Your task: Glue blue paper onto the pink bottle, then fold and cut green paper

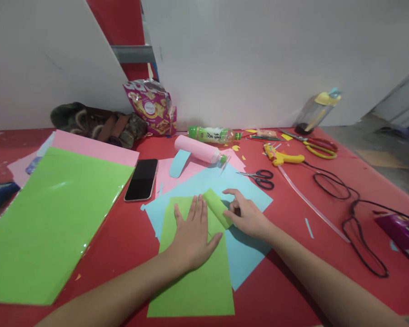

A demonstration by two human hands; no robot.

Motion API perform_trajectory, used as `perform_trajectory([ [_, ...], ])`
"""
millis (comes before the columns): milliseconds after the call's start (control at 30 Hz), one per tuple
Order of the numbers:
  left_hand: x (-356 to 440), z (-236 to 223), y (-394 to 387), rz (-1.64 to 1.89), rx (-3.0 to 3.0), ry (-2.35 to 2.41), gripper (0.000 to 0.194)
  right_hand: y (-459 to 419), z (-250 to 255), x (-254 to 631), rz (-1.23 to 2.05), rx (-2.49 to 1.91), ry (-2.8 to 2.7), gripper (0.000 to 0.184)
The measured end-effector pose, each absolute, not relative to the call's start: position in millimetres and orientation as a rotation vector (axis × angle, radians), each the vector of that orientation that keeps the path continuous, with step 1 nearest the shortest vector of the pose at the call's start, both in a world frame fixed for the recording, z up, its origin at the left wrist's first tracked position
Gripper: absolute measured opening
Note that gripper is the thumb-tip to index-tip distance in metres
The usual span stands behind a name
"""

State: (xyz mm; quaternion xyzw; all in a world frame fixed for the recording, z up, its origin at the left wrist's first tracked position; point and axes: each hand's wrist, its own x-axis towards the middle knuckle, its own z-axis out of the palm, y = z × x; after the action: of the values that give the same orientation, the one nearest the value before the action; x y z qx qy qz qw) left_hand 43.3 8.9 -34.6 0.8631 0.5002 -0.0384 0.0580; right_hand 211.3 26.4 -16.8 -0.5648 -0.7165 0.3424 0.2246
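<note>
My left hand [192,234] lies flat with fingers spread on a light green paper sheet [197,290]. A smaller green paper piece [217,209], curved or folded, slants beside its fingertips. My right hand [247,213] has its thumb on the right edge of that piece, with the index finger bent out above and the other fingers curled. Whether the piece is joined to the sheet is hard to make out. Under both lies blue paper [248,259]. Beyond it rests a pink-wrapped bottle [197,150] with a blue paper strip [180,163] against it.
Black-handled scissors [261,178] lie right of the bottle. Farther right are a yellow glue gun [282,156] with a cord, larger scissors [318,147] and a purple box [402,234]. Leftward are a phone [141,180] and a green paper pack [61,213]. A snack bag [153,106] stands behind.
</note>
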Motion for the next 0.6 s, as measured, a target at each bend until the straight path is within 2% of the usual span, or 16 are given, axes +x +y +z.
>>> perform_trajectory([
  [167,42.9,-33.0,8.8,-0.086,2.643,1.575,0.064,26.9,-23.2,211.7,0.824,-1.537,-2.012,0.039],
  [267,40.9,-35.2,7.8,-0.063,2.773,1.428,0.050,27.6,-28.4,209.5,0.673,-1.557,-2.050,0.036],
  [333,39.5,-37.3,7.8,-0.103,2.805,1.321,0.048,28.0,-30.9,207.9,0.577,-1.577,-2.070,0.032],
  [433,38.4,-39.2,8.1,-0.100,2.774,1.296,0.050,28.2,-33.8,206.1,0.457,-1.590,-2.102,0.028],
  [600,38.0,-38.0,7.2,-0.039,2.765,1.287,0.069,26.5,-36.8,203.1,0.294,-1.594,-2.221,0.029],
])
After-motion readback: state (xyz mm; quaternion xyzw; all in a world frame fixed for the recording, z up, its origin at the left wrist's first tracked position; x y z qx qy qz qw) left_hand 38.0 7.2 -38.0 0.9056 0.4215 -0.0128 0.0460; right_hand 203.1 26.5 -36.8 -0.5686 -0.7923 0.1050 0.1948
